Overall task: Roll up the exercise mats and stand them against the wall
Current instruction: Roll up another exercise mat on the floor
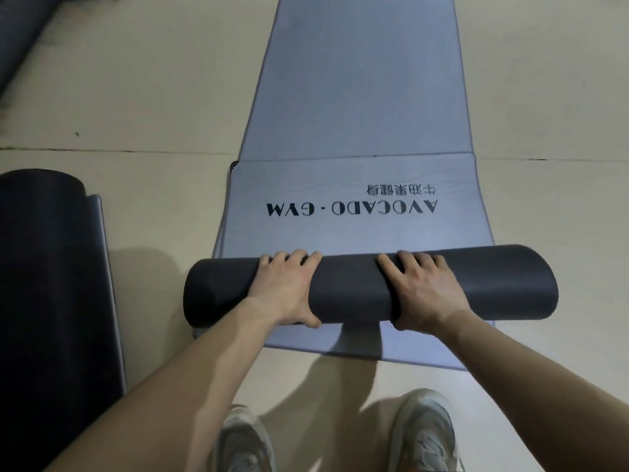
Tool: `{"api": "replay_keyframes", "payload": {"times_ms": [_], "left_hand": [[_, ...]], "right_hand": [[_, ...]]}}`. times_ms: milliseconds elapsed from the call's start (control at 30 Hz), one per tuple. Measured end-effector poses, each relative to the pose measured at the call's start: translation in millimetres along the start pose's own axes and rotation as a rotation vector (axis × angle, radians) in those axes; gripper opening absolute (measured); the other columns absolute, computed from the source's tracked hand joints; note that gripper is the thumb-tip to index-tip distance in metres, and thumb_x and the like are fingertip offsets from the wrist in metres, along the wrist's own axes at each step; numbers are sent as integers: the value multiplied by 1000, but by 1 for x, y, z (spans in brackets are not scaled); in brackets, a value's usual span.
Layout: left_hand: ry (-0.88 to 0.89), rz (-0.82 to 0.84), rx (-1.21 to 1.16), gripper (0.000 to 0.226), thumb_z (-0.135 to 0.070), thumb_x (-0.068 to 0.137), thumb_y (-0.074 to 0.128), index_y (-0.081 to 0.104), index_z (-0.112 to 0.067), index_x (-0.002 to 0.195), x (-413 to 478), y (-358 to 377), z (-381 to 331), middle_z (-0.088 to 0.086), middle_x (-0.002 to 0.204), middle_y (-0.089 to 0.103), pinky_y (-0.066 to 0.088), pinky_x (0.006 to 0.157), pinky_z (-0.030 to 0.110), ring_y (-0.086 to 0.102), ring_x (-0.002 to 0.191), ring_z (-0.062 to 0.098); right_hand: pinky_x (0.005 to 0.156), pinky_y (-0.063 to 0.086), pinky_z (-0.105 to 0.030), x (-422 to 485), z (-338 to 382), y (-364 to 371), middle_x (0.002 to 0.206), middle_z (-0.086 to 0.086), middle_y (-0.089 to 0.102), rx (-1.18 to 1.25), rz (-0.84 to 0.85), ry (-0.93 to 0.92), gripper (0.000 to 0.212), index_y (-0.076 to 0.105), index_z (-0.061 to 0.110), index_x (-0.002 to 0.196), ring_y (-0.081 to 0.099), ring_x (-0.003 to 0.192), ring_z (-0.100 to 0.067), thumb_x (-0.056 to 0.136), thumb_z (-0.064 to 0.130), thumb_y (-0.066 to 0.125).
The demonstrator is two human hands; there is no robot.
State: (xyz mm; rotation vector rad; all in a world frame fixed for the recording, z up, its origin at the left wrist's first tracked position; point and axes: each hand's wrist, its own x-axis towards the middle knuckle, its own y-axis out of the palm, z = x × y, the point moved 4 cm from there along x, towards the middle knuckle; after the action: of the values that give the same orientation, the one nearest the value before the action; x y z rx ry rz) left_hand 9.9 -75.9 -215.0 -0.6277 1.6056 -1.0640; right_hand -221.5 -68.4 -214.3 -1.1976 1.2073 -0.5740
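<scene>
A grey-blue exercise mat (357, 97) lies flat on the floor and stretches away from me, printed "AVOCADO - GYM". Its near end is wound into a dark roll (350, 287) lying crosswise in front of me. My left hand (289, 287) grips the roll left of its middle, fingers over the top and thumb underneath. My right hand (422, 287) grips it right of the middle in the same way. A flat strip of mat (374, 349) shows below the roll, toward my feet.
Another dark rolled mat (44, 267) lies on the floor at my left, with a grey edge showing. A further dark roll (20, 35) sits at the top left corner. My two light shoes (326, 437) stand on the pale tiled floor (136, 97).
</scene>
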Motion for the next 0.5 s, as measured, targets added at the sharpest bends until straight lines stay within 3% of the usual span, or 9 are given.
{"api": "replay_keyframes", "payload": {"times_ms": [133,233,300,400,500], "left_hand": [[31,191,-82,126,-77,43,82,30,-33,149,-23,4,-6,-4,140,55,46,101,47,57,121,28],[14,262,-189,124,-73,42,86,33,-35,148,-17,-5,-1,-5,137,58,47,97,41,57,121,25],[-8,227,-192,123,-73,46,86,32,-36,151,-19,-8,-1,-5,142,54,43,103,42,54,127,25],[-101,-48,-90,117,-80,63,71,22,-33,158,-45,-4,-1,-3,162,33,21,121,52,31,147,26],[-131,-56,14,137,-86,63,66,-8,-26,161,-60,16,-6,4,171,-6,2,123,61,-2,157,35]], "right_hand": [[108,39,-48,-39,10,6,142,-3,50,70,48,-36,115,21,29,153,50,128,-30,61,68,77],[118,18,-63,-64,16,21,162,-15,28,54,1,70,148,7,24,163,28,150,-39,49,75,86],[119,10,-66,-67,17,26,166,-17,17,68,19,71,156,-4,26,162,17,154,-41,45,80,84],[121,11,-62,-41,6,6,165,-14,22,133,39,46,144,0,31,160,17,153,-36,51,85,77],[122,8,-61,-10,-6,-20,166,-12,20,168,39,61,143,8,33,160,13,154,-35,47,90,74]]}}
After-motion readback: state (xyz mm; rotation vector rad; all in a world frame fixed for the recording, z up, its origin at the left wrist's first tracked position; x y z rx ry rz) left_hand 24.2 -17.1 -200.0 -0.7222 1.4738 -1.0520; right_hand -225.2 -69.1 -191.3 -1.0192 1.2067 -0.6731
